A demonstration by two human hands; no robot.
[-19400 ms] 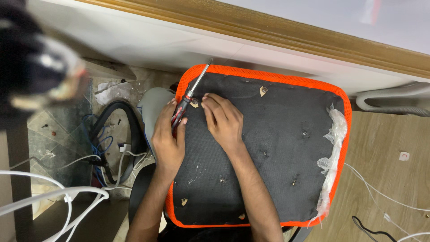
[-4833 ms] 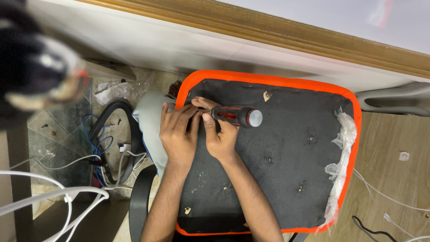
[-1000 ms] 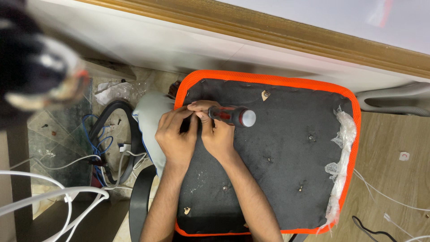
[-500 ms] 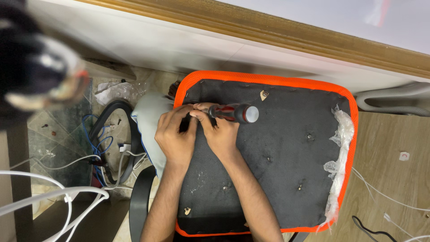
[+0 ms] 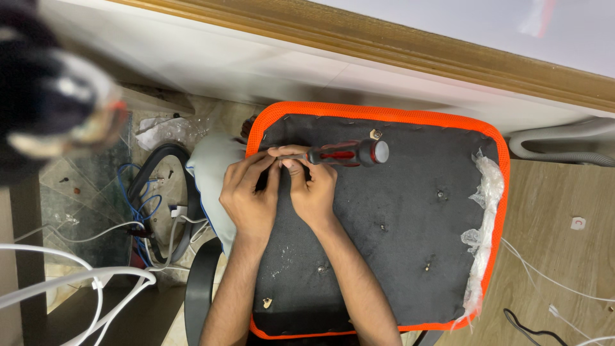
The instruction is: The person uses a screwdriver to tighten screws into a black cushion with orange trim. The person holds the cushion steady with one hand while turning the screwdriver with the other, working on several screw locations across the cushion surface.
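Note:
An upturned chair seat (image 5: 410,211) with a black underside and an orange mesh rim lies in front of me. My right hand (image 5: 314,192) grips a red and black screwdriver (image 5: 349,154) near its shaft, the handle lying almost flat and pointing right, the tip at the seat's upper left corner. My left hand (image 5: 246,195) rests beside it, fingertips pinched at the same spot by the tip. What lies under the fingertips is hidden. Small screw holes and a brown tab (image 5: 376,134) dot the black underside.
Torn clear plastic (image 5: 482,218) hangs on the seat's right edge. A wooden-trimmed white board (image 5: 384,51) runs behind. Left of the seat lie a grey cushion (image 5: 208,173), a black armrest loop (image 5: 163,192), blue and white cables (image 5: 96,275) on tiles. A blurred dark object (image 5: 45,96) fills the upper left.
The screwdriver handle has swung further right and flatter over the last second. Both hands stay pinched at the seat's upper left corner. Much earlier, my left hand held the screwdriver.

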